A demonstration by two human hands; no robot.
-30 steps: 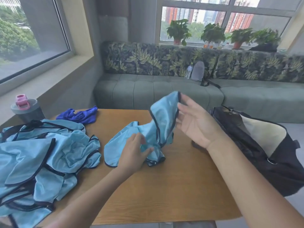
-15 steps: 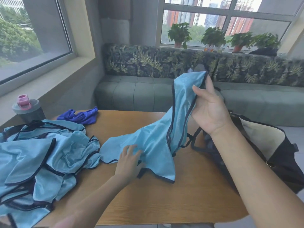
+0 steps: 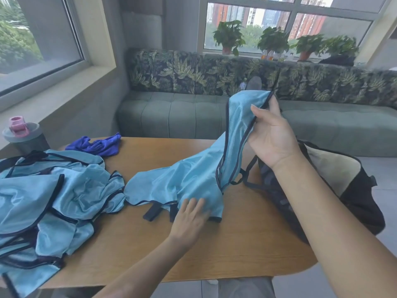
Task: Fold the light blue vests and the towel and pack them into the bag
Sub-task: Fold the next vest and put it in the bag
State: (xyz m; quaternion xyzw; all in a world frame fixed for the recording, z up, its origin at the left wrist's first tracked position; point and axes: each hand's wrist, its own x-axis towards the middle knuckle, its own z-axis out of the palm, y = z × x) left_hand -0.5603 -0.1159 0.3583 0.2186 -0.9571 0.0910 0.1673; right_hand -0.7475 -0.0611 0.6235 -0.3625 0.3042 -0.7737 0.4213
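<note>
Since a second ago I've pulled the vest out of its bunch: my right hand has lifted one dark-trimmed edge high above the desk, and my left hand has gone from clutching the wad to lying flat on the lower hem. Right grip: thumb and curled fingers pinch the piping near the top. Left grip: fingers straight, pressing cloth to the wood, holding nothing. Judgement: this is spreading-out before the first fold; nothing looks folded or packed yet.

The held vest runs from mid-desk up toward the right edge, its upper part off the surface. The fabric is thin, shiny and slippery-looking, with fine mesh sheen, black binding round the openings, and a short black strap end poking out under the hem. The pile of vests sits crumpled at the left edge, partly overhanging. The towel is darker blue, matte, scrunched near the far left corner. The bag is black, soft-sided, with a pale inner panel, slumped at the right edge with its strap loop by the vest. A grey bottle with a pink cap stands by the windowsill.
</note>
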